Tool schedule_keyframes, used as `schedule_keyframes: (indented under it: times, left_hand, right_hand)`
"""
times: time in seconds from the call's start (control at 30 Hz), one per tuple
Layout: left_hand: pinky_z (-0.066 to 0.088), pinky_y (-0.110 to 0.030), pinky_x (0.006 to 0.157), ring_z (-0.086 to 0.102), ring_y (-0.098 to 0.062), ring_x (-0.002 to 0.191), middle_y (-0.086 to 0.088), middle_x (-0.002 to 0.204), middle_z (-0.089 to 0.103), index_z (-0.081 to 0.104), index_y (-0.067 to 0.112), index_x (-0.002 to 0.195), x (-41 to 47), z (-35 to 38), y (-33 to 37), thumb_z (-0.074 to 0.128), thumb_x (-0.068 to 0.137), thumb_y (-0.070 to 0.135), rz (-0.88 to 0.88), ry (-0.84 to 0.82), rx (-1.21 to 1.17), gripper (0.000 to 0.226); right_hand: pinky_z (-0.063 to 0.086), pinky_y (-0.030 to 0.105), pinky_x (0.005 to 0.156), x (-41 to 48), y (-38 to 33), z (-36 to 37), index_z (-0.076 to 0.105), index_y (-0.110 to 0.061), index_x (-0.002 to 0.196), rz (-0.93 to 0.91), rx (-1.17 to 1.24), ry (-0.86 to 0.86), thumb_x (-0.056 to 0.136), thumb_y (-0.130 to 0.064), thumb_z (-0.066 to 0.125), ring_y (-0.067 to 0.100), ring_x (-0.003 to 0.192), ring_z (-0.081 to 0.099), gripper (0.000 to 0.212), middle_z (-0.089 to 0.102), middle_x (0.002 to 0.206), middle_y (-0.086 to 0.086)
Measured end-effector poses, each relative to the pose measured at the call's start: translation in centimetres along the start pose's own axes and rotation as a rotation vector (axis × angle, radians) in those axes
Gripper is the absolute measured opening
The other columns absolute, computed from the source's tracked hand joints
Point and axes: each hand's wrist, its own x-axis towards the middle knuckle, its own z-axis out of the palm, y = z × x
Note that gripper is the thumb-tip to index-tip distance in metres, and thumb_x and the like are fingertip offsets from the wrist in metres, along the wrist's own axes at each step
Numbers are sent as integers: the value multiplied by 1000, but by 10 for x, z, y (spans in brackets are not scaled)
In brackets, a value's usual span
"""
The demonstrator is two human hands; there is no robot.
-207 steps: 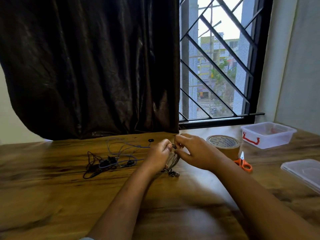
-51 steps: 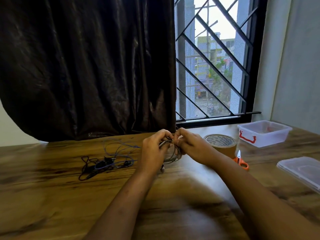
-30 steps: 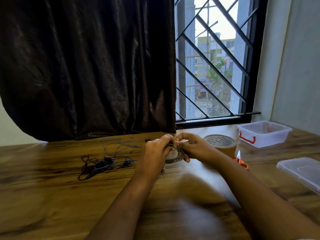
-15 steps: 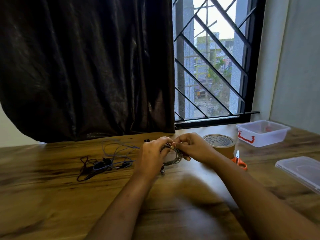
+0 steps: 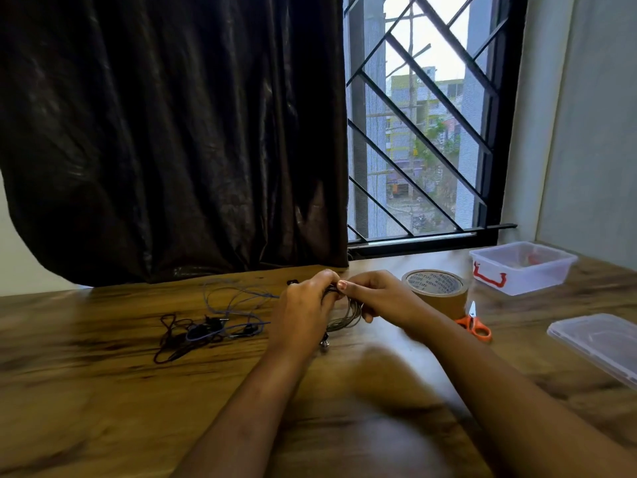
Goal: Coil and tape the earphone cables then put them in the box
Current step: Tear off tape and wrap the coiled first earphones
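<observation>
Head: coil (image 5: 349, 317) beneath left grip (image 5: 303, 307)

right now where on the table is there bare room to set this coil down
Bare wood: the table's near-left part in front of the tangled earphones, and the gap between scissors and lid. Crowded: earphones beside the left hand, tape roll beside the right hand, both gripping the coil.

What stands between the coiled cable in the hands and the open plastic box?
The brown tape roll stands directly between the coiled earphone cable and the open box, with the orange scissors just in front of it. Lifted over them, the coil would likely pass freely.
</observation>
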Motion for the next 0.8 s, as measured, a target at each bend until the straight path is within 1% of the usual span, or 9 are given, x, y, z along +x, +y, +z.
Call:
schedule_keyframes:
  times: [0.13, 0.23, 0.4, 0.5, 0.6, 0.63, 0.7, 0.77, 0.8]
  left_hand:
    - [54, -35, 62, 65, -10, 75, 7, 84, 69, 63, 26, 97, 0, 2, -1, 64, 87, 23, 1, 4, -4, 10]
    - [55, -28, 67, 66, -9, 81, 6, 90, 71, 64, 24, 102, 0, 3, 0, 68, 84, 18, -16, 9, -60, 19]
    - [52, -24, 65, 63, 0, 74, 8, 80, 69, 68, 17, 89, 3, 4, -5, 72, 81, 18, -31, -19, -136, 9]
    - [52, -22, 56, 62, 2, 65, 8, 75, 69, 68, 14, 86, 5, 4, -7, 75, 77, 17, -107, -35, -281, 12]
    - [47, -16, 46, 60, 0, 52, -2, 74, 68, 65, 11, 83, 7, 3, -2, 73, 79, 8, -313, -90, -563, 9]
    - [47, -15, 45, 58, -2, 50, -5, 73, 67, 64, 11, 83, 8, 3, 0, 71, 81, 6, -370, -106, -642, 9]
    - [48, -15, 46, 57, -8, 50, -8, 73, 67, 63, 9, 84, 9, 4, 1, 68, 83, 5, -450, -118, -749, 6]
    - [50, -17, 48, 60, -10, 53, -6, 74, 68, 64, 6, 90, 9, 4, -1, 67, 84, 9, -529, -136, -821, 8]
    - [51, -18, 50, 62, -9, 56, -6, 76, 69, 64, 5, 94, 9, 4, -3, 67, 84, 10, -573, -150, -854, 12]
  right_hand:
    - [43, 19, 54, 2, 6, 0, 74, -11, 88, -24, 12, 35, 88, -33, 64, 9, 53, 51, 25, 57, 59, -5]
    - [45, 20, 54, 4, 10, -4, 72, -6, 83, -16, 97, 67, 85, -25, 68, 8, 51, 52, 20, 59, 56, -5]
    - [44, 15, 48, 4, 9, -3, 68, -9, 77, -14, 153, 60, 85, -17, 69, 5, 46, 50, 12, 58, 51, -5]
    - [44, 22, 50, 6, 10, -3, 59, -13, 72, 21, 200, 151, 85, -23, 68, 6, 44, 49, 19, 56, 49, -5]
    - [45, 30, 64, 7, 9, -5, 58, -17, 75, 71, 251, 196, 91, -35, 57, 7, 50, 50, 24, 55, 56, -5]
    - [46, 29, 66, 6, 8, -6, 58, -19, 78, 91, 239, 188, 89, -42, 57, 6, 55, 53, 25, 57, 60, -6]
    - [50, 27, 69, 3, 6, -8, 58, -22, 87, 127, 253, 122, 72, -54, 67, 7, 66, 59, 36, 62, 72, -3]
    - [52, 28, 70, 1, 6, -8, 58, -23, 97, 169, 316, 37, 55, -45, 81, 13, 74, 60, 53, 60, 78, 4]
    - [53, 29, 70, 1, 8, -8, 56, -21, 101, 185, 353, 7, 54, -35, 84, 16, 77, 59, 56, 57, 78, 6]
